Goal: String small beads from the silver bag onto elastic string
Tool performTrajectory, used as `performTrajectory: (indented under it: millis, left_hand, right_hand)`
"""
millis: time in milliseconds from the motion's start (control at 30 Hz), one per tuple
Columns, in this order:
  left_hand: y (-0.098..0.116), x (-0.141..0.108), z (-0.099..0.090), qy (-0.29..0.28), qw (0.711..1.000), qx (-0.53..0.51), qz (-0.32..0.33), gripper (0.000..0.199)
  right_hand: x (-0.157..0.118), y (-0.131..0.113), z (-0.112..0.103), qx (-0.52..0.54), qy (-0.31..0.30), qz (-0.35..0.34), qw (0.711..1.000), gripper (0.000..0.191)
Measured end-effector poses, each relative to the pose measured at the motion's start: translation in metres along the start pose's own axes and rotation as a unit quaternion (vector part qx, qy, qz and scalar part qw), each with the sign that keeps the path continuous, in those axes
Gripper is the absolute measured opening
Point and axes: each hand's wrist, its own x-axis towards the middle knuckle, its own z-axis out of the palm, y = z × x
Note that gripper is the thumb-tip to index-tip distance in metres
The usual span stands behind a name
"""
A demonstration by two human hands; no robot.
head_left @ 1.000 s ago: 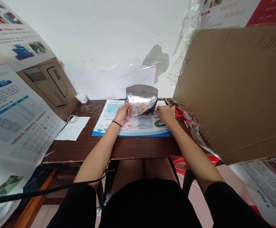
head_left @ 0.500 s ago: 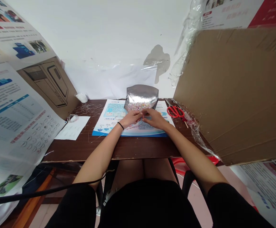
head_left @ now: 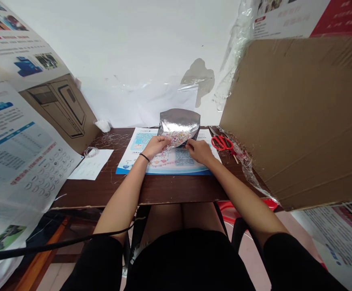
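A silver foil bag (head_left: pixel 179 119) stands on the printed sheet, with many small pink, clear and coloured beads (head_left: pixel 180 137) at its front. My left hand (head_left: pixel 155 147), a black band round its wrist, is closed in a pinch at the left of the beads. From under its fingertips a string of beads (head_left: pixel 163 163) hangs down and lies curved on the sheet. My right hand (head_left: pixel 200 152) is also pinched, by the bag's lower right corner; whatever its fingertips hold is too small to make out. A gap separates the two hands.
Red-handled scissors (head_left: pixel 222 143) lie right of the sheet (head_left: pixel 127 163), beside crumpled clear plastic (head_left: pixel 248 169). At left are a bead bracelet (head_left: pixel 91 152), white paper (head_left: pixel 93 165), tangled thread (head_left: pixel 112 139) and a white wad (head_left: pixel 103 125). Cardboard (head_left: pixel 300 121) walls the right side.
My hands were together in front of the bag and have moved apart, the left one to the left. More of the beads and the bead string now shows between them.
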Motion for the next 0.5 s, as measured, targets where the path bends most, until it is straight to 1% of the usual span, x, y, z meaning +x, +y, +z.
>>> performTrajectory:
  millis: [67,100,200,233,300,367,433,500]
  left_hand:
    - [0.001,-0.001,0.002,0.001,1.000,0.023,0.005,0.028]
    - [0.001,-0.001,0.004,-0.007,0.999,0.041,0.008,0.027]
    - [0.003,-0.004,0.010,-0.064,0.993,0.099,0.022,0.025]
    - [0.004,-0.006,0.012,-0.090,0.989,0.116,0.028,0.025]
    - [0.006,-0.008,0.016,-0.130,0.980,0.148,0.034,0.027]
    - [0.007,-0.010,0.018,-0.143,0.974,0.175,0.026,0.030]
    - [0.009,-0.011,0.018,-0.146,0.971,0.188,0.010,0.031]
    - [0.010,-0.010,0.015,-0.154,0.970,0.187,-0.002,0.031]
  right_hand:
    - [-0.001,0.000,0.003,0.013,-0.017,-0.035,0.999,0.025]
    - [-0.001,0.000,0.005,0.024,-0.021,-0.057,0.998,0.028]
    - [-0.001,0.000,0.010,0.080,-0.017,-0.122,0.989,0.055]
    - [0.000,0.000,0.011,0.100,-0.020,-0.138,0.985,0.057]
    - [0.000,-0.001,0.012,0.135,-0.045,-0.158,0.977,0.048]
    - [-0.001,-0.003,0.012,0.141,-0.080,-0.152,0.975,0.036]
    - [-0.002,-0.004,0.011,0.118,-0.102,-0.128,0.979,0.027]
    - [-0.002,-0.006,0.010,0.081,-0.107,-0.116,0.984,0.024]
